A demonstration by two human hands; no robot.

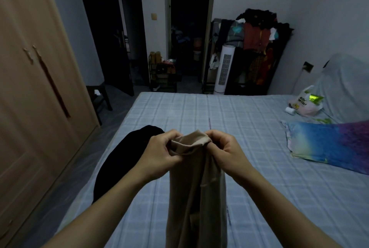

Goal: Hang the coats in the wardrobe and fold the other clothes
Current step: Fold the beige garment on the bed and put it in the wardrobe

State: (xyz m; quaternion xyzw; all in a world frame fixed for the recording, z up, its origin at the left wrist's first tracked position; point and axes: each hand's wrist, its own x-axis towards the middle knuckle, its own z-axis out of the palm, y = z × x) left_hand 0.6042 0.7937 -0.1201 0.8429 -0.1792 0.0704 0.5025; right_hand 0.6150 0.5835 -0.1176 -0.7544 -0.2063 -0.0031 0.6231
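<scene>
Beige cloth fills the middle of the head view: a thin beige garment (196, 185) is held up above the near part of the bed (259, 167), its top edge bunched between two hands and the rest hanging straight down out of the bottom of the picture; the left hand (159, 151) has its fingers curled round the left end of that top edge, thumb on the near side, and the right hand (225, 150) grips the right end in the same way, fingers folded over the hem; the two hands are close together, with only a short span of cloth between them; what kind of garment it is cannot be told from the folds. A black garment (119, 159) lies in a heap on the bed along its left edge, just beside the left forearm and partly behind the left hand; the bed wears a pale blue checked sheet; near its right edge lies a pillow (327, 147) in blue, purple and yellow, and toward the far right corner sits a plastic bag (306, 101) with printed letters, next to a shape draped in grey cloth; off the left edge of the bed stands a light wooden wardrobe (36, 79), its doors closed; beyond the far edge stand a white tower fan (223, 69) and a dark rack (259, 47) loaded with mixed clothes, beside two dark doorways.
</scene>
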